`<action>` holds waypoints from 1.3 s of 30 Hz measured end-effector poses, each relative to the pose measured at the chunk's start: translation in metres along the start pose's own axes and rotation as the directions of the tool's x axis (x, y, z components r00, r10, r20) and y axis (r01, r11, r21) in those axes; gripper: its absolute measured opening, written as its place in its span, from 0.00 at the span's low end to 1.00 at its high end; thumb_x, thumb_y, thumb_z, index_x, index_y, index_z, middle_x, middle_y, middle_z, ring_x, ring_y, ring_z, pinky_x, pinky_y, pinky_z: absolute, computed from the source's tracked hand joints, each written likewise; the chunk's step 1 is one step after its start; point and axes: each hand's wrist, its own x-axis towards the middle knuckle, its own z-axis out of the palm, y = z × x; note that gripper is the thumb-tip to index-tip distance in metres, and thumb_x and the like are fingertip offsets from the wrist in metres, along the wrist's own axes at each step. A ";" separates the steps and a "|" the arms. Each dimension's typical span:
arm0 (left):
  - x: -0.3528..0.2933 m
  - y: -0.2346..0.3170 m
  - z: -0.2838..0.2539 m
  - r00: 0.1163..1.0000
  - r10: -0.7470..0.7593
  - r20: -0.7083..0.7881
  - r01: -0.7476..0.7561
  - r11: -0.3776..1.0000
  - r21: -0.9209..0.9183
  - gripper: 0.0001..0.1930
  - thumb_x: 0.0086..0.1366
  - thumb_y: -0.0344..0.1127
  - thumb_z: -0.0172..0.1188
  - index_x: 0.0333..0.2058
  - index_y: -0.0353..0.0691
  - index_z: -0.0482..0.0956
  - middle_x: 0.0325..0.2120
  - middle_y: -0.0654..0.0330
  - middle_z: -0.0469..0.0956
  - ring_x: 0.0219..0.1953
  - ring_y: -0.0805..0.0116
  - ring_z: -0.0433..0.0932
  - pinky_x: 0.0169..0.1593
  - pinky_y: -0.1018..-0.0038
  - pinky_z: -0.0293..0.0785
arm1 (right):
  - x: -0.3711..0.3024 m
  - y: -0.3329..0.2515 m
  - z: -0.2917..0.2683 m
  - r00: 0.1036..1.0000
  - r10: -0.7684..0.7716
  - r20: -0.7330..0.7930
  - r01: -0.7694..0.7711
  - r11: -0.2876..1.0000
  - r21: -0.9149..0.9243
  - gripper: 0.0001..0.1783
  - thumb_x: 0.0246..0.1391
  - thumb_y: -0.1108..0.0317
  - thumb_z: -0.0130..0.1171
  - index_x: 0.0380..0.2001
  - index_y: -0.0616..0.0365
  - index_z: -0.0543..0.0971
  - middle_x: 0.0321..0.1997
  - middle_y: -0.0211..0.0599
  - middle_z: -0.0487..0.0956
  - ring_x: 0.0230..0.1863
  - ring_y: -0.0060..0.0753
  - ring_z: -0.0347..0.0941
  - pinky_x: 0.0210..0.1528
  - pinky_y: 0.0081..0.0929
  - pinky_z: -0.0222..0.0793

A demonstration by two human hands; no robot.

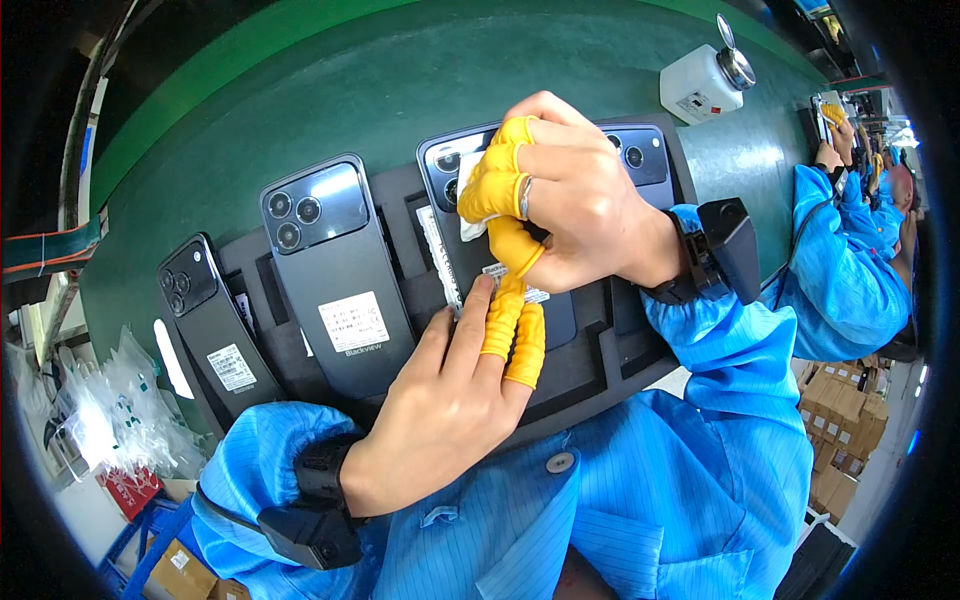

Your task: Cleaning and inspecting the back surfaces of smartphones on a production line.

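Wiping looks midway — right hand (572, 200) pinching a cloth (472, 230), left hand (437, 425), fingers extended, steadying the phone (558, 327) (whether other phones (340, 265) are done, I cannot tell).

The view comes from the left of two head-worn fisheye cameras, upright and facing down onto the green tabletop (390, 95). It is near enough to show the central smartphone (447, 162) large; blue sleeves (740, 350) enter low, and straight edges bow toward the dark rim.
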 end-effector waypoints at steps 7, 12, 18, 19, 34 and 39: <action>0.000 -0.001 -0.001 1.000 0.005 -0.005 -0.005 1.000 0.000 0.22 0.60 0.36 0.51 0.50 0.29 0.74 0.39 0.42 0.78 0.56 0.45 0.72 0.52 0.62 0.74 | 0.000 0.000 0.000 1.000 -0.002 -0.005 0.002 1.000 0.002 0.09 0.24 0.77 0.59 0.18 0.61 0.79 0.21 0.36 0.76 0.22 0.39 0.70 0.36 0.36 0.69; 0.000 -0.001 0.000 1.000 0.003 -0.004 -0.003 1.000 -0.003 0.22 0.60 0.36 0.51 0.50 0.29 0.74 0.39 0.42 0.78 0.56 0.45 0.72 0.53 0.62 0.74 | -0.001 0.000 0.001 1.000 0.017 -0.008 -0.017 1.000 0.004 0.10 0.24 0.77 0.59 0.19 0.61 0.79 0.22 0.36 0.76 0.23 0.39 0.70 0.36 0.35 0.68; 0.001 -0.001 0.002 1.000 0.008 -0.029 -0.008 1.000 0.009 0.22 0.59 0.36 0.51 0.50 0.28 0.74 0.38 0.42 0.78 0.56 0.45 0.72 0.52 0.62 0.74 | -0.001 0.000 -0.001 1.000 0.024 0.008 -0.024 1.000 0.010 0.11 0.24 0.78 0.58 0.21 0.60 0.80 0.23 0.36 0.77 0.24 0.39 0.71 0.36 0.35 0.68; 0.001 -0.001 0.002 1.000 0.011 -0.029 -0.010 1.000 0.010 0.22 0.59 0.36 0.52 0.50 0.28 0.74 0.37 0.42 0.78 0.56 0.45 0.72 0.52 0.62 0.74 | -0.001 0.000 0.000 1.000 0.024 0.008 -0.024 1.000 0.010 0.11 0.24 0.78 0.58 0.21 0.60 0.80 0.23 0.36 0.77 0.24 0.39 0.71 0.36 0.35 0.68; 0.002 -0.002 0.001 0.999 0.013 -0.043 -0.013 1.000 -0.011 0.22 0.59 0.35 0.52 0.49 0.27 0.75 0.34 0.42 0.78 0.54 0.44 0.73 0.51 0.63 0.74 | -0.001 0.000 -0.001 1.000 0.027 0.005 -0.027 1.000 -0.006 0.11 0.24 0.77 0.59 0.21 0.61 0.80 0.23 0.36 0.77 0.24 0.39 0.71 0.37 0.35 0.69; 0.002 -0.002 0.001 0.999 0.017 -0.037 -0.017 1.000 -0.009 0.22 0.58 0.36 0.52 0.49 0.26 0.75 0.35 0.42 0.78 0.54 0.44 0.73 0.51 0.62 0.75 | -0.001 0.002 -0.006 0.998 0.036 0.046 -0.034 0.999 -0.029 0.12 0.24 0.78 0.58 0.21 0.60 0.80 0.24 0.36 0.78 0.25 0.39 0.72 0.37 0.34 0.69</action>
